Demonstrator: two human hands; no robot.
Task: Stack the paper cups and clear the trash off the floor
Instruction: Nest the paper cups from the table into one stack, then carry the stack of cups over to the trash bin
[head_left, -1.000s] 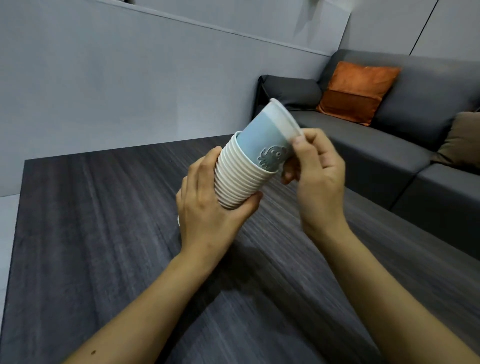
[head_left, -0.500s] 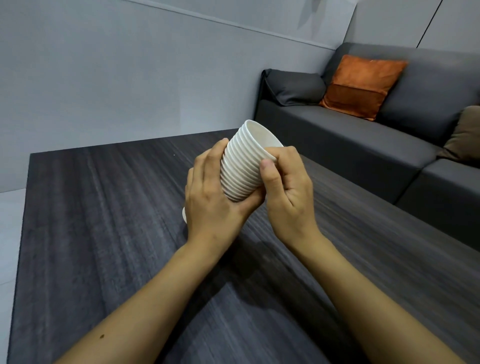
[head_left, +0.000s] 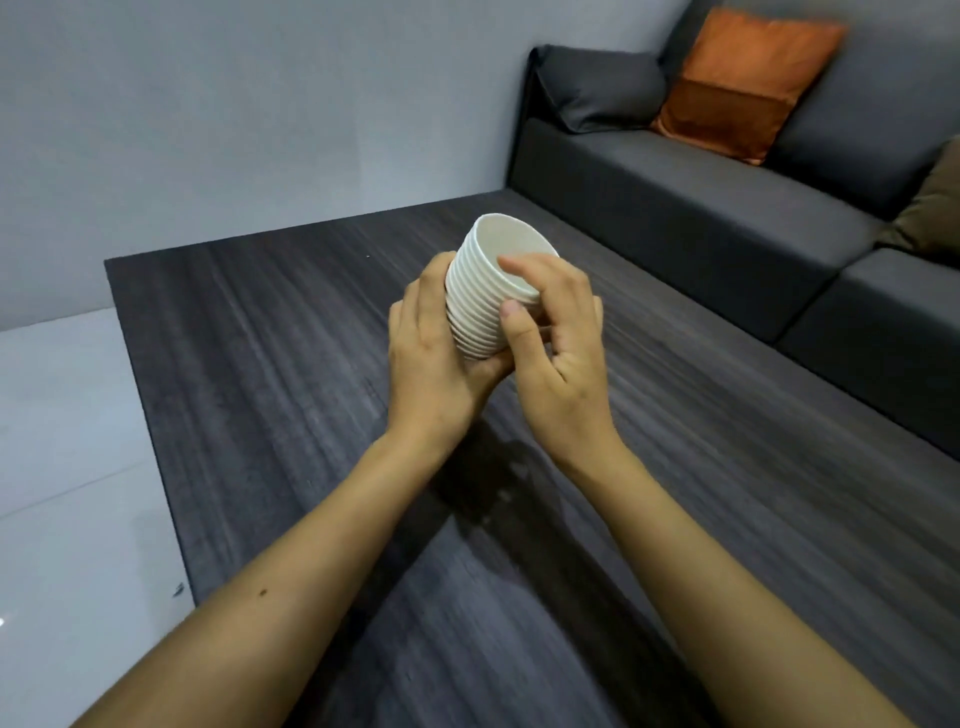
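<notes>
A stack of several nested white paper cups is held tilted above the dark wooden table, its open mouth facing up and away from me. My left hand grips the lower part of the stack from the left, thumb under it. My right hand holds the upper rims from the right, with the thumb on the near side and a finger across the top rim. The bottom of the stack is hidden behind my hands.
A dark grey sofa runs along the table's right side, with an orange cushion, a grey cushion and a brown cushion. Pale floor lies left of the table, with a small dark scrap near the table's edge.
One second ago my right hand was pushing a blue-printed cup into the stack. That cup is now fully nested, and the stack has turned its mouth more upward.
</notes>
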